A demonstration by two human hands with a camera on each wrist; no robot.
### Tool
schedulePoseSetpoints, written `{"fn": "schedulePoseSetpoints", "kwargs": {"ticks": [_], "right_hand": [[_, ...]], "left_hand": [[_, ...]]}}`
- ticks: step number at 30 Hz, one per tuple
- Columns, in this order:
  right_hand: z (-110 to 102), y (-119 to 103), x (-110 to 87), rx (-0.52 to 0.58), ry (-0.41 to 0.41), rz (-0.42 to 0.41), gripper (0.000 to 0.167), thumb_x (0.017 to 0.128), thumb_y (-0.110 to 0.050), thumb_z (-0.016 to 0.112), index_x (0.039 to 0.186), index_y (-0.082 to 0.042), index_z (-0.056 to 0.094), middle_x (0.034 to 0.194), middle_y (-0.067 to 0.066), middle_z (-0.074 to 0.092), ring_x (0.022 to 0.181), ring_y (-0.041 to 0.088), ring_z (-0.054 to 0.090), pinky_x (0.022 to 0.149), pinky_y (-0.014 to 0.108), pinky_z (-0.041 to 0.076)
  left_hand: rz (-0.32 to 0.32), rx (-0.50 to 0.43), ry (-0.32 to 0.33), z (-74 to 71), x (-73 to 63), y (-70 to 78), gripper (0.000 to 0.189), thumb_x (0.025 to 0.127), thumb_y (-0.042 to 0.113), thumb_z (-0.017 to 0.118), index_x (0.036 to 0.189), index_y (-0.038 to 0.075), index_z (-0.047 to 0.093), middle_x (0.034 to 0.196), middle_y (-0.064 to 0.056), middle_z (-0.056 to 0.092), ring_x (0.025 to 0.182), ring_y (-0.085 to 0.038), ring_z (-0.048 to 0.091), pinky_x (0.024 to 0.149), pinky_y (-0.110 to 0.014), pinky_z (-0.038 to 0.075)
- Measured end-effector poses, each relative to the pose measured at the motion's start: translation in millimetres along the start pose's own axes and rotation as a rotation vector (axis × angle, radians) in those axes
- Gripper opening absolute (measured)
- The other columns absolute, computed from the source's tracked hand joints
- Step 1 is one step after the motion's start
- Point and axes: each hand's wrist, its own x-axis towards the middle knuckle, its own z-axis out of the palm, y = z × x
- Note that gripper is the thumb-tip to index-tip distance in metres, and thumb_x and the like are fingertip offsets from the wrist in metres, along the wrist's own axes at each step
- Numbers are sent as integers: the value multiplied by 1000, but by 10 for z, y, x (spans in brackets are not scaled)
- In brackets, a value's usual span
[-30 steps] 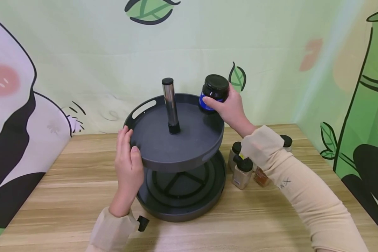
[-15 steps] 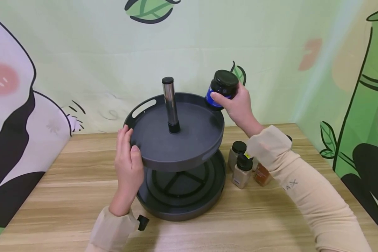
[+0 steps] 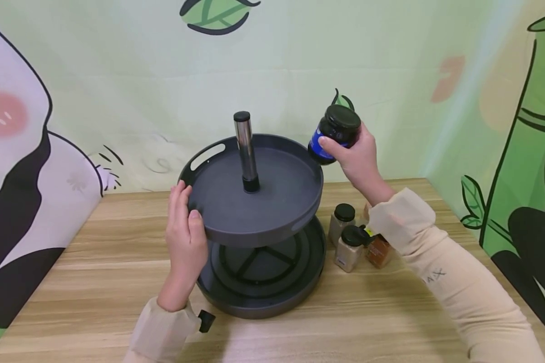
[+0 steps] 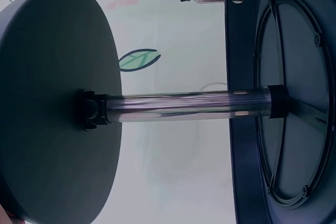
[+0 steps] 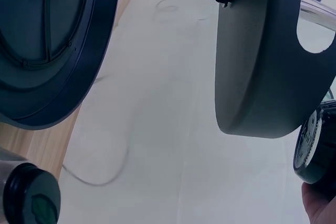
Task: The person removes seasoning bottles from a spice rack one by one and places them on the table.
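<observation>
A dark jar with a black lid and blue label (image 3: 317, 146) is tilted in the air, gripped by my right hand (image 3: 358, 157) just beyond the right rim of the upper tray. In the right wrist view the jar's base (image 5: 310, 140) faces the camera. My left hand (image 3: 186, 237) rests against the left side of the upper tray (image 3: 236, 214), fingers extended along its rim. That round grey tray and the lower tray (image 3: 263, 310) form a two-tier rack on a metal post (image 3: 247, 151). Nothing stands on either tier.
Right of the rack several spice jars stand together on the wooden table (image 3: 95, 282), among them a pale black-capped jar (image 3: 347, 252) and an orange-brown one (image 3: 378, 252). My right sleeve (image 3: 440, 267) partly hides the group. A printed cloth (image 3: 272, 75) hangs behind the table.
My right hand has carried the dark jar from over the upper tray's back right to outside its rim, moving rightward, and the jar tilts more. My left hand stays put.
</observation>
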Motion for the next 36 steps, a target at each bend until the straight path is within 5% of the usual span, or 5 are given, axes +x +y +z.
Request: {"fn": "schedulePoseSetpoints", "kwargs": {"ticks": [11,27,36], "right_hand": [[-151,36,-150,-44,-6,70,53,75,-24,67,121,-7,46,118,12,53,106,19,51,93,38,42],[-350,50,-347,-33,8,56,50,76,-18,66,121,-6,47,113,9,55,97,10,53,80,18,45],[-429,42,-421,-69,2,102,50,77,-19,66,121,-7,46,113,8,54,97,9,53,81,17,45]], "left_hand": [[-2,1,-2,-1,-2,-1,43,86,10,34,124,-6,45,136,-17,38,132,-28,26,107,-45,21],[5,-2,14,3,-1,-1,42,85,10,34,123,-6,46,135,-17,39,131,-29,27,107,-44,21],[7,6,16,10,5,-1,43,85,10,34,123,-6,47,135,-16,40,131,-28,28,107,-44,22]]}}
